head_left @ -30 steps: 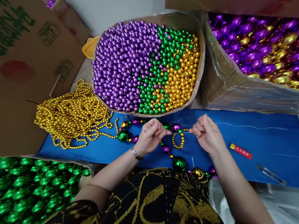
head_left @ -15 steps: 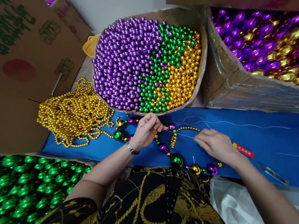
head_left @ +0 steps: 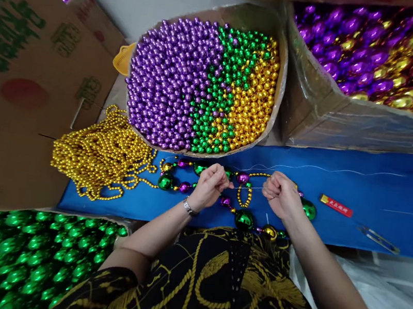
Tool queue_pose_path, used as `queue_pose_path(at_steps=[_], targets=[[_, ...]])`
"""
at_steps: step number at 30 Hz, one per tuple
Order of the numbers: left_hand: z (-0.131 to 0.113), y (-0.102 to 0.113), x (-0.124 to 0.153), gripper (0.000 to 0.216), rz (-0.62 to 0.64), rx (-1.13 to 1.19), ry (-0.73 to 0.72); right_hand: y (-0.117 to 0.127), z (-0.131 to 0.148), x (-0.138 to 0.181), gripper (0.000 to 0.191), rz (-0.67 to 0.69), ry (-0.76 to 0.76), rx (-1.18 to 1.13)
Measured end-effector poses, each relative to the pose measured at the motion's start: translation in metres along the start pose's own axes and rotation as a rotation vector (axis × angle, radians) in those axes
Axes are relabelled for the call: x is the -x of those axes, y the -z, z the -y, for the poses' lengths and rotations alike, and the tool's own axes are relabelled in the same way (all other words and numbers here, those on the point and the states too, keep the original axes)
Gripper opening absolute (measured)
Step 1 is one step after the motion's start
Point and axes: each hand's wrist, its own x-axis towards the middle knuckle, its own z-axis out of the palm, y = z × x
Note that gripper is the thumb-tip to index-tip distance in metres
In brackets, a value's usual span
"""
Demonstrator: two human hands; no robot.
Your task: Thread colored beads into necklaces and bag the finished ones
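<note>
A bead necklace (head_left: 244, 219) of green, purple and gold balls with small gold beads lies in a loop on the blue table cover (head_left: 356, 220). My left hand (head_left: 210, 185), with a watch on its wrist, is closed in a pinch over the loop's left side. My right hand (head_left: 280, 194) is closed in a pinch a short way to the right. A thin clear thread (head_left: 250, 186) runs taut between the two hands. A large green ball (head_left: 308, 209) lies just right of my right hand.
A carton of small purple, green and gold beads (head_left: 201, 86) stands behind the hands. A box of larger purple and gold balls (head_left: 383, 52) sits at the back right, green balls (head_left: 37, 258) at the front left. Gold bead strands (head_left: 101, 151), a red lighter (head_left: 336, 206) and snips (head_left: 379, 239) lie on the cover.
My right hand had slid right along the thread toward the lighter, then came back left and closed near my left hand. A large green ball now shows beside it.
</note>
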Motion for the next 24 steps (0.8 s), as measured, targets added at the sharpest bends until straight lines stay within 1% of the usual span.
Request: queue_pose_path(at_steps=[2,4,5,7,8,10,11,13,14,15,16,18,19,21,22,24], targets=[[0.000,0.003,0.001,0.042,-0.010,-0.034,0.012,0.011,0.000,0.004,0.042,-0.006,0.053,0.151],[-0.002,0.002,-0.001,0.037,0.026,-0.118,0.025,0.024,0.012,0.009,0.035,0.047,0.192,0.447],[-0.005,-0.001,-0.004,0.036,0.065,-0.176,0.036,0.030,0.022,0.011,0.032,0.081,0.295,0.647],[-0.011,-0.008,-0.010,0.037,0.161,-0.299,0.053,0.038,0.045,0.014,0.027,0.102,0.498,1.044],[-0.015,-0.013,-0.014,0.037,0.214,-0.360,0.062,0.038,0.056,0.014,0.024,0.099,0.567,1.182],[-0.021,-0.022,-0.021,0.033,0.326,-0.466,0.076,0.031,0.074,0.010,0.019,0.125,0.650,1.336],[-0.023,-0.026,-0.024,0.032,0.384,-0.510,0.079,0.024,0.080,0.005,0.017,0.167,0.677,1.364],[-0.025,-0.032,-0.028,0.029,0.473,-0.571,0.085,0.010,0.084,-0.009,0.016,0.279,0.724,1.341],[-0.024,-0.033,-0.028,0.028,0.486,-0.579,0.089,0.005,0.084,-0.017,0.015,0.314,0.743,1.301],[-0.023,-0.033,-0.028,0.028,0.478,-0.568,0.096,0.003,0.084,-0.025,0.015,0.312,0.750,1.251],[-0.022,-0.032,-0.028,0.028,0.451,-0.534,0.109,0.004,0.083,-0.033,0.016,0.269,0.745,1.193],[-0.019,-0.028,-0.027,0.029,0.360,-0.404,0.140,0.016,0.085,-0.042,0.025,0.097,0.674,1.049],[-0.018,-0.026,-0.027,0.028,0.318,-0.324,0.158,0.026,0.086,-0.043,0.031,0.009,0.608,0.965],[-0.017,-0.022,-0.027,0.026,0.270,-0.186,0.200,0.050,0.090,-0.037,0.040,-0.086,0.457,0.815],[-0.018,-0.020,-0.027,0.025,0.260,-0.137,0.223,0.061,0.092,-0.031,0.043,-0.120,0.407,0.788],[-0.019,-0.020,-0.028,0.025,0.254,-0.081,0.262,0.078,0.095,-0.016,0.044,-0.258,0.403,0.832]])
